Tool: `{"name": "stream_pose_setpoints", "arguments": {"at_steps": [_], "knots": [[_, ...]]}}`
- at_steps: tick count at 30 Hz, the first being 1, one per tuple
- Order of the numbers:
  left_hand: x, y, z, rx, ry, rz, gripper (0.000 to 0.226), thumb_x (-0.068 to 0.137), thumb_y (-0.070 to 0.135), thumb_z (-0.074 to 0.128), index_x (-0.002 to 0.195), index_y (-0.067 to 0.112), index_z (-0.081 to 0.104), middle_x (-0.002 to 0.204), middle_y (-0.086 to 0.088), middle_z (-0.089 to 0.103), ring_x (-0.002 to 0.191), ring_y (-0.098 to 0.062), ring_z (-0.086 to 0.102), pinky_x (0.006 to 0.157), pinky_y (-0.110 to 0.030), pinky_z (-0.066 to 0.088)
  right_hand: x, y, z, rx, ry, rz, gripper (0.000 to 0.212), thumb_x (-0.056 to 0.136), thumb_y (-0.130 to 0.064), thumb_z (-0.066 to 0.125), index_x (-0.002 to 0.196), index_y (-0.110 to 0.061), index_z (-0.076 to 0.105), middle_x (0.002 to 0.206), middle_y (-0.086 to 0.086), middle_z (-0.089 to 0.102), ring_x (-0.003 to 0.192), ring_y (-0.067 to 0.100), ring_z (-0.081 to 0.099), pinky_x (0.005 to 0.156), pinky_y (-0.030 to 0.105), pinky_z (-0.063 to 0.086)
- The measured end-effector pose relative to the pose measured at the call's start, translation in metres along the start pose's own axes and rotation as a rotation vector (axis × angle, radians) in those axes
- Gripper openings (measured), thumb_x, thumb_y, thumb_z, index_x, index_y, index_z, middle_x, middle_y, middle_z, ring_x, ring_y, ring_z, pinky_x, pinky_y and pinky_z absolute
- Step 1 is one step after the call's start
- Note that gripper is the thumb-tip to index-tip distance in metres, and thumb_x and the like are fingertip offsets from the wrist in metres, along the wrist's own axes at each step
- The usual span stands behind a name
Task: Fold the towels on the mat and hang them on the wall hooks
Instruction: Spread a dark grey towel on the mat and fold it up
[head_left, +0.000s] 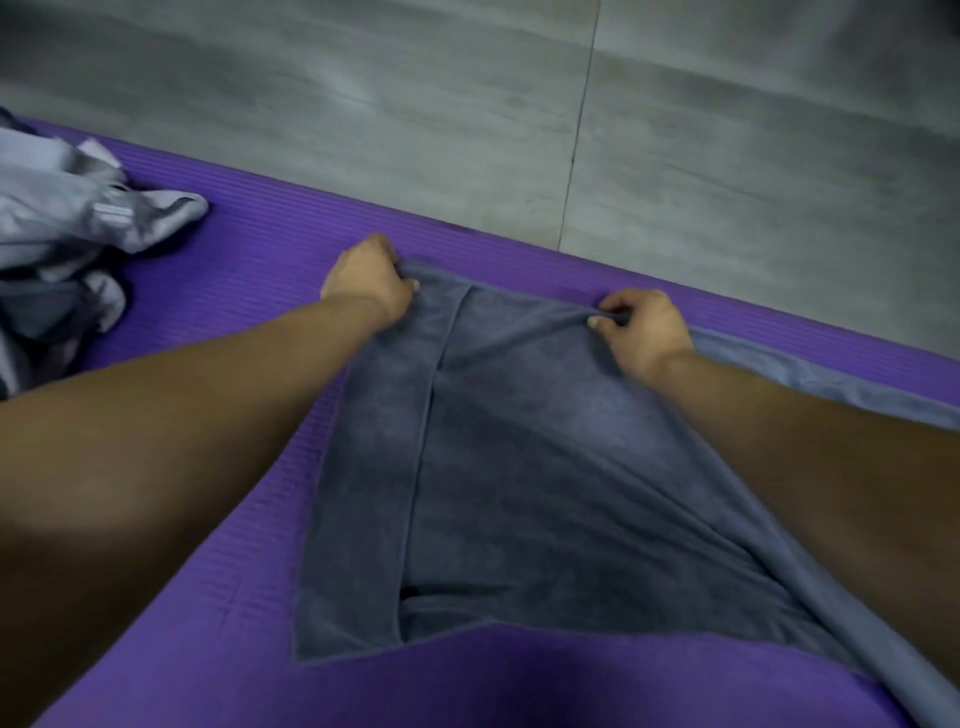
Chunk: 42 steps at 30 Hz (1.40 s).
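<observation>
I am counting two hands, one spread towel, one mat and one heap. The dark grey towel (519, 441) is lying flat in the middle of the purple mat (234, 649), reaching up to the mat's far edge. Its left side is lying doubled over on itself as one long strip running near to far. The left hand (366, 280) is clenching the towel's far left corner, fingers curled round the cloth. The right hand (641, 325) is pinching a gathered ridge of the towel's far edge between thumb and fingers, and the cloth is puckering toward that pinch. Two bare forearms are coming in from the near corners, the right one lying over the towel's right side. A paler blue-grey band (810, 374) is running along that side; I cannot tell whether it is this towel's other face or a second cloth.

At the far left of the mat a heap of pale grey cloth (57, 223) is sitting crumpled, well apart from the spread towel. How many pieces are making it up I cannot tell. One small striped tab (111, 213) is showing on it, too blurred for reading. Beyond the mat the grey floor (727, 130) is showing one thin seam (579, 130).
</observation>
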<state>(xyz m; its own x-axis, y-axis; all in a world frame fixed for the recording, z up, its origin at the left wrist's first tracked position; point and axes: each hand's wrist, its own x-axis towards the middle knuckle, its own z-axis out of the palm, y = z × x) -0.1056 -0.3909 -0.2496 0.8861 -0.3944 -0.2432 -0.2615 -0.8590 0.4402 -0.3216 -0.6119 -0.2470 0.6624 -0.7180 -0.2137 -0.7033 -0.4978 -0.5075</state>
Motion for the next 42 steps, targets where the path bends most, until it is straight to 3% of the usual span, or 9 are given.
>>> {"name": "stream_pose_setpoints", "arguments": {"at_steps": [4,9,12,15,18,21,29,36,42], "knots": [[0.004,0.004,0.004,-0.010,0.086,-0.019,0.023,0.093,0.027,0.065,0.110,0.012,0.065,0.118,-0.017,0.066,0.113,-0.036,0.060,0.092,-0.041,0.050,0.009,-0.004,-0.001,0.016,0.070,0.026,0.005,0.090,-0.017,0.070,0.094,-0.015,0.070,0.096,0.010,0.071,0.086,0.020,0.061,0.089,0.029,0.051],[0.008,-0.001,-0.004,-0.135,0.192,-0.017,0.038,0.094,0.028,0.064,0.130,0.019,0.056,0.127,-0.015,0.063,0.121,-0.034,0.056,0.098,-0.039,0.045,-0.005,-0.004,-0.003,0.061,0.002,-0.147,0.039,0.087,-0.019,0.072,0.125,-0.016,0.061,0.124,0.010,0.057,0.099,0.018,0.060,0.094,0.025,0.048],[-0.028,0.001,0.000,-0.097,0.168,0.282,0.038,0.092,0.027,0.059,0.128,0.015,0.056,0.125,-0.016,0.059,0.114,-0.037,0.058,0.096,-0.043,0.048,-0.057,0.010,-0.011,0.006,0.060,-0.319,0.033,0.087,-0.016,0.071,0.118,-0.011,0.064,0.120,0.007,0.057,0.109,0.019,0.056,0.100,0.020,0.041],[-0.122,-0.004,0.015,-0.102,-0.043,0.694,0.017,0.087,0.028,0.056,0.098,0.019,0.065,0.096,-0.006,0.061,0.088,-0.027,0.062,0.080,-0.041,0.053,-0.140,0.038,-0.017,0.022,0.061,-0.374,0.008,0.089,-0.018,0.067,0.096,-0.015,0.067,0.092,-0.004,0.056,0.083,0.013,0.057,0.081,0.022,0.046],[-0.223,-0.025,0.032,-0.045,-0.386,0.844,0.024,0.089,0.045,0.052,0.089,0.026,0.068,0.088,0.009,0.061,0.082,-0.012,0.060,0.076,-0.029,0.050,-0.224,0.071,-0.014,-0.038,-0.027,-0.440,0.015,0.091,-0.032,0.057,0.086,-0.022,0.066,0.082,-0.012,0.052,0.073,0.005,0.051,0.071,0.026,0.048],[-0.284,-0.048,0.057,0.003,-0.430,0.858,0.030,0.088,0.051,0.050,0.089,0.029,0.070,0.091,0.010,0.060,0.086,-0.013,0.059,0.074,-0.032,0.048,-0.277,0.101,-0.011,-0.083,-0.054,-0.411,0.016,0.091,-0.035,0.057,0.090,-0.023,0.067,0.086,-0.008,0.061,0.076,0.014,0.061,0.068,0.034,0.053],[-0.309,-0.059,0.072,0.080,-0.091,0.599,0.033,0.081,0.045,0.064,0.102,0.022,0.074,0.098,-0.003,0.062,0.092,-0.029,0.061,0.082,-0.043,0.050,-0.295,0.140,0.008,-0.157,0.091,-0.475,0.025,0.089,-0.027,0.064,0.106,-0.013,0.074,0.107,0.008,0.063,0.098,0.032,0.060,0.088,0.040,0.048],[-0.296,-0.044,0.062,0.040,-0.129,0.503,0.021,0.081,0.034,0.079,0.097,0.021,0.078,0.099,-0.001,0.066,0.096,-0.026,0.064,0.090,-0.041,0.052,-0.275,0.131,0.010,-0.168,0.125,-0.408,0.032,0.085,-0.037,0.066,0.110,-0.018,0.073,0.104,0.005,0.060,0.096,0.032,0.056,0.084,0.046,0.049],[-0.296,-0.043,0.062,0.081,-0.158,0.519,0.021,0.087,0.042,0.063,0.095,0.027,0.075,0.101,0.004,0.063,0.100,-0.023,0.062,0.090,-0.043,0.052,-0.261,0.129,0.009,-0.177,0.127,-0.357,0.022,0.083,-0.031,0.075,0.103,-0.022,0.076,0.101,0.004,0.057,0.098,0.029,0.053,0.087,0.041,0.044]]}}
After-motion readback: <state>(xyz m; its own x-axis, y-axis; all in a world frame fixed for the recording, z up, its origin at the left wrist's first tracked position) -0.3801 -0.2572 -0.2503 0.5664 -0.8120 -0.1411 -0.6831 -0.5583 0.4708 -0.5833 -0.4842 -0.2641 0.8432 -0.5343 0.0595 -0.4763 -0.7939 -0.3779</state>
